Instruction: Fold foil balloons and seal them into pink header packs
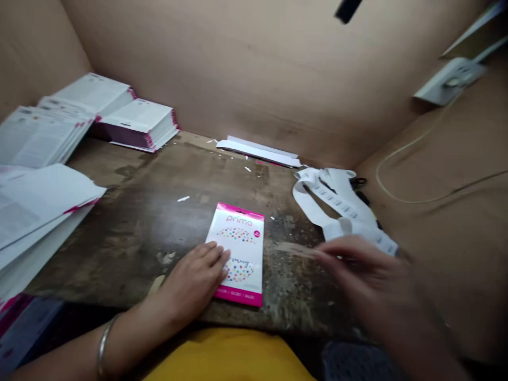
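A white card packet (238, 254) with a pink border and coloured dots, printed "prima", lies on the worn wooden tabletop (138, 248). My left hand (190, 280) rests flat on its lower left part, covering some of the print. My right hand (357, 270) is blurred by motion, hovering over the tabletop to the right of the packet. Its fingers point left, close to a looped white strip of printed labels (337, 203). The right hand's fingers show nothing clearly held.
Stacks of white printed sheets with pink edges (47, 211) fill the table's left side. Long white paper strips (257, 151) lie along the back edge. Black scissor handles (357, 182) show behind the labels. Cardboard walls surround the table, with a wall socket (448, 82) and a cable at right.
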Action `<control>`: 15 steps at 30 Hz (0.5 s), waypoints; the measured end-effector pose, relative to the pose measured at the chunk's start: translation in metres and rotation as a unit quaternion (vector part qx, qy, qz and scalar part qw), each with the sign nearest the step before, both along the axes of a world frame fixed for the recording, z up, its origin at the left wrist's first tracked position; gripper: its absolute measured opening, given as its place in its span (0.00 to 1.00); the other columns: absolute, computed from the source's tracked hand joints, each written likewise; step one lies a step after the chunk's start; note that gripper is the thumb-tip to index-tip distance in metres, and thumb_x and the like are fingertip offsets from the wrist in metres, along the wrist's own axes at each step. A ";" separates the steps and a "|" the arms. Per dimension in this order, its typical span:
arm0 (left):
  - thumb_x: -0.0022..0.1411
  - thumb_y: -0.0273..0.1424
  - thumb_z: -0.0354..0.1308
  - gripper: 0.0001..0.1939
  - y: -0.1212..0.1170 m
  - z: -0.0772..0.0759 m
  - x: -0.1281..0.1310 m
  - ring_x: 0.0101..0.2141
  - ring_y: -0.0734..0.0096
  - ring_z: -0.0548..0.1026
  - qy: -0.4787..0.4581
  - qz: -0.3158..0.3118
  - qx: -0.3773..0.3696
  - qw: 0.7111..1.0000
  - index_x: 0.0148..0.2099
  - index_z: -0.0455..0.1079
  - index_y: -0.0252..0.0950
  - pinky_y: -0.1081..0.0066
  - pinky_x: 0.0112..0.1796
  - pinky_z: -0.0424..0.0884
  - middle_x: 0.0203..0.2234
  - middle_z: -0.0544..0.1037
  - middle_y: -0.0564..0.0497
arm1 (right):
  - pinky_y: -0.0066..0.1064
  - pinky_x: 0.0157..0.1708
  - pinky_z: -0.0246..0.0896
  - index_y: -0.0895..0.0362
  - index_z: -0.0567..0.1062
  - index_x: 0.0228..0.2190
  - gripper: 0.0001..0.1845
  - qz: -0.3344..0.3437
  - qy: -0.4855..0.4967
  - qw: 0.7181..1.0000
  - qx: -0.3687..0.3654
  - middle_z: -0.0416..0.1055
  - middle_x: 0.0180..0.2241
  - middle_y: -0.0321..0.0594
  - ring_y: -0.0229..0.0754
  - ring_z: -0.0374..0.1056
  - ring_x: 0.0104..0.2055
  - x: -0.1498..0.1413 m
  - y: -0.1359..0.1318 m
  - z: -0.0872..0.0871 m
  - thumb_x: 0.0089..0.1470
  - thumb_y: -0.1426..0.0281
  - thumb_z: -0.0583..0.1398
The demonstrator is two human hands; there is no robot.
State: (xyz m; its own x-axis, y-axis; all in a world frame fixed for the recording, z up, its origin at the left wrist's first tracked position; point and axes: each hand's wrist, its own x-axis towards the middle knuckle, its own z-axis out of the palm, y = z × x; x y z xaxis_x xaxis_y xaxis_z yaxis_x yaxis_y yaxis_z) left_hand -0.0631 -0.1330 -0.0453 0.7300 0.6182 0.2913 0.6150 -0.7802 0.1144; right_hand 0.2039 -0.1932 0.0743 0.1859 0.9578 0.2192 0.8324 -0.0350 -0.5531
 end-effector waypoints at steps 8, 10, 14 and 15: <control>0.66 0.30 0.46 0.17 -0.003 0.005 -0.004 0.51 0.55 0.70 -0.044 -0.008 -0.023 0.999 0.53 0.68 0.30 0.56 0.51 0.68 0.49 0.73 0.39 | 0.26 0.21 0.54 0.58 0.70 0.23 0.16 0.100 0.308 0.924 -0.203 0.65 0.20 0.33 0.34 0.58 0.21 -0.059 0.079 -0.069 0.44 0.57 0.61; 0.66 0.30 0.47 0.17 -0.003 0.003 -0.005 0.50 0.53 0.70 -0.046 0.009 -0.025 0.999 0.52 0.68 0.31 0.56 0.49 0.70 0.50 0.71 0.37 | 0.26 0.19 0.53 0.59 0.70 0.22 0.17 0.108 0.300 0.918 -0.235 0.63 0.18 0.32 0.33 0.57 0.20 -0.059 0.082 -0.072 0.43 0.57 0.62; 0.65 0.30 0.47 0.16 -0.005 0.000 -0.004 0.50 0.51 0.70 -0.045 0.028 -0.029 0.998 0.53 0.67 0.32 0.58 0.46 0.72 0.53 0.65 0.33 | 0.25 0.17 0.54 0.59 0.71 0.22 0.13 0.099 0.246 0.927 -0.265 0.65 0.18 0.34 0.34 0.59 0.18 -0.060 0.078 -0.076 0.46 0.60 0.60; 0.65 0.30 0.47 0.16 -0.006 0.000 -0.004 0.51 0.52 0.70 -0.045 0.029 -0.030 0.998 0.53 0.66 0.32 0.58 0.46 0.72 0.53 0.64 0.33 | 0.25 0.17 0.54 0.59 0.71 0.23 0.12 0.095 0.228 0.932 -0.267 0.66 0.18 0.34 0.34 0.60 0.18 -0.061 0.078 -0.077 0.47 0.62 0.59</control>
State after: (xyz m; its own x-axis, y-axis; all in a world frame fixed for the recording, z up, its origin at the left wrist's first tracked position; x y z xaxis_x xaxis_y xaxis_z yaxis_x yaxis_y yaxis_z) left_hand -0.0673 -0.1389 -0.0458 0.6653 0.6772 0.3144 0.6440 -0.7335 0.2171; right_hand 0.1426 -0.1156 -0.0028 -0.0402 0.9329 -0.3578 0.5347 -0.2824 -0.7965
